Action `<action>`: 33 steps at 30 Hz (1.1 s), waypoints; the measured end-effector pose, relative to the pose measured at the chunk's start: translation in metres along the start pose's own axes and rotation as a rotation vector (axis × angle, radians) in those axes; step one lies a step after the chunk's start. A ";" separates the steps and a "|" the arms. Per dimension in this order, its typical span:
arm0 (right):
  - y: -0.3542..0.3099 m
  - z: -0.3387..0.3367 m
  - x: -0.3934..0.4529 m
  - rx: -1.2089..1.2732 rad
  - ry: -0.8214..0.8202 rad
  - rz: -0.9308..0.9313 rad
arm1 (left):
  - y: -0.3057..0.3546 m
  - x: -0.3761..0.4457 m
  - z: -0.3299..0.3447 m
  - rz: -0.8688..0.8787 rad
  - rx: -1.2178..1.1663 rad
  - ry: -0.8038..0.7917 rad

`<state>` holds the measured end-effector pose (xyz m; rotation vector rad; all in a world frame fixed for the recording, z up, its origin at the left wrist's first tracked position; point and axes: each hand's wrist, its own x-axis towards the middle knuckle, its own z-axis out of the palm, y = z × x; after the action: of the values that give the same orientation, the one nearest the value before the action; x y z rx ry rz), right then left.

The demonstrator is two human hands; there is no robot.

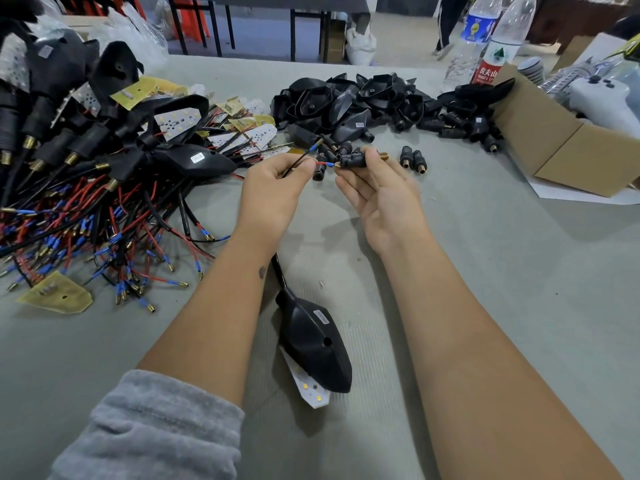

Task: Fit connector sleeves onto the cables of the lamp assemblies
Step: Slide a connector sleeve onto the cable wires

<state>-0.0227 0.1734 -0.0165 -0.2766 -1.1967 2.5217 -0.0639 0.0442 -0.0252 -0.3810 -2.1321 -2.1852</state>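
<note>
Connector sleeve [351,160], small, black and rigid-looking, sits pinched in the right hand [377,192] above the table [485,271]; the left hand [273,188] pinches the thin, floppy red wire [320,163] near its tip, probably the best place to steer it in.

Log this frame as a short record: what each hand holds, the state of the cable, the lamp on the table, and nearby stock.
left hand: pinches the cable's wires, one black, one red
right hand: holds a black connector sleeve, brass threaded end pointing right
cable state: red wire's blue-tipped terminal at the sleeve's mouth, not yet through
lamp assembly: lies between the forearms, LED board showing beneath
loose sleeves: two on the table right of the hands
finished pile: far left
</note>
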 end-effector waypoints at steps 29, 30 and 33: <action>0.000 0.002 0.000 0.018 0.016 -0.031 | 0.007 -0.004 0.002 0.006 0.046 0.041; 0.001 0.001 0.001 0.007 0.010 -0.032 | 0.007 -0.004 0.002 0.009 0.045 0.040; 0.001 0.002 0.000 -0.044 -0.008 -0.027 | 0.008 -0.005 0.002 0.014 0.039 0.036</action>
<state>-0.0230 0.1715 -0.0164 -0.2593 -1.2517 2.4786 -0.0568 0.0452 -0.0184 -0.3503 -2.1436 -2.1235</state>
